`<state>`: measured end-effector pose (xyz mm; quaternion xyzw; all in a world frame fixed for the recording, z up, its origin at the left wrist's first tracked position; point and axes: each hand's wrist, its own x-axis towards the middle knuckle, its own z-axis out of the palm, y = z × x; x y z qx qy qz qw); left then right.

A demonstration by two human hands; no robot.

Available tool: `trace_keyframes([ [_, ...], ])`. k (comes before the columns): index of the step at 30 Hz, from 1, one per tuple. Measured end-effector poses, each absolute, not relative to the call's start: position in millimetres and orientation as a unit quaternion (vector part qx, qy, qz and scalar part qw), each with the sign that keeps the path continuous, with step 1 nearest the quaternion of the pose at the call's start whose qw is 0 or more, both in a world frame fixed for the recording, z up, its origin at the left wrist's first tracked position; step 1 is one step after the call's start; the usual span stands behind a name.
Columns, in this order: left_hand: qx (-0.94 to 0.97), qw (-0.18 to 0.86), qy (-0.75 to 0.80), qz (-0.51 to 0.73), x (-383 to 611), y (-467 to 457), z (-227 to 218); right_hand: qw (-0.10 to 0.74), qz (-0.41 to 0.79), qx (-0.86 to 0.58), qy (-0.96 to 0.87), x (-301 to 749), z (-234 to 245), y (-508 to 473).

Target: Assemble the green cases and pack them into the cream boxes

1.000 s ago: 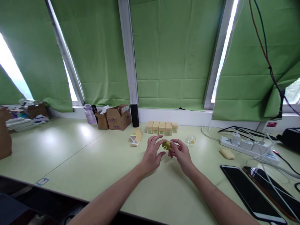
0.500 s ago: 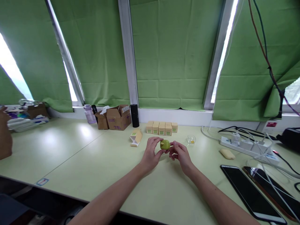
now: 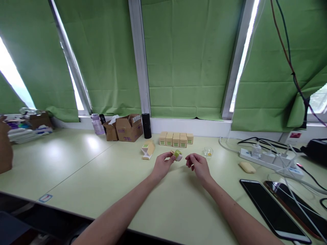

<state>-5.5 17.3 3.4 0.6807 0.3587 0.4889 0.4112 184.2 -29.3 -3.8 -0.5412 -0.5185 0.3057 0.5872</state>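
Observation:
My left hand (image 3: 162, 165) pinches a small rounded green item (image 3: 177, 154) with a white side, its fingers closed round the left end. A small yellowish piece sticks out by the fingertips; its exact kind is unclear. To its right, apart from it, my right hand (image 3: 198, 167) hovers over the table with thumb and fingers curled together; anything between them is too small to make out. Beyond my hands stands a row of small tan boxes (image 3: 176, 139) with green labels. An opened tan box (image 3: 148, 149) lies left of them. A small clear dish (image 3: 208, 152) holds something yellow.
Cardboard boxes (image 3: 129, 128), a black cylinder (image 3: 146, 126) and a purple bottle (image 3: 97, 124) stand by the window wall. On the right are a cream oval case (image 3: 247, 167), a power strip (image 3: 270, 160) with tangled cables, and two phones, one a black-screened phone (image 3: 273, 207).
The green item has turned, so its white side now shows, and tilted in my left hand. My right hand has come off it, leaving a gap between them.

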Motion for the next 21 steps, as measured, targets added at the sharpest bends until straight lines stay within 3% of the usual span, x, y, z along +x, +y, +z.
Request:
trace_keyframes([
  [8, 0.650, 0.420, 0.397, 0.493, -8.2, 25.2, -1.7, 0.533, 0.112, -0.714, -0.440, 243.3, -10.8, -12.1],
  [11, 0.651, 0.416, 0.402, 0.491, -8.4, 23.3, 0.3, 0.356, -0.031, -0.818, -0.450, 261.8, -18.0, -9.0],
  [15, 0.657, 0.415, 0.399, 0.488, -8.7, 21.8, 0.9, 0.262, -0.054, -0.849, -0.455, 275.4, -31.6, -5.1],
  [18, 0.653, 0.419, 0.393, 0.493, -8.6, 21.6, 0.2, 0.279, -0.044, -0.836, -0.470, 280.3, -37.1, -3.6],
  [21, 0.654, 0.418, 0.385, 0.500, -8.4, 21.2, 0.2, 0.405, 0.030, -0.776, -0.482, 283.3, -37.6, -2.7],
])
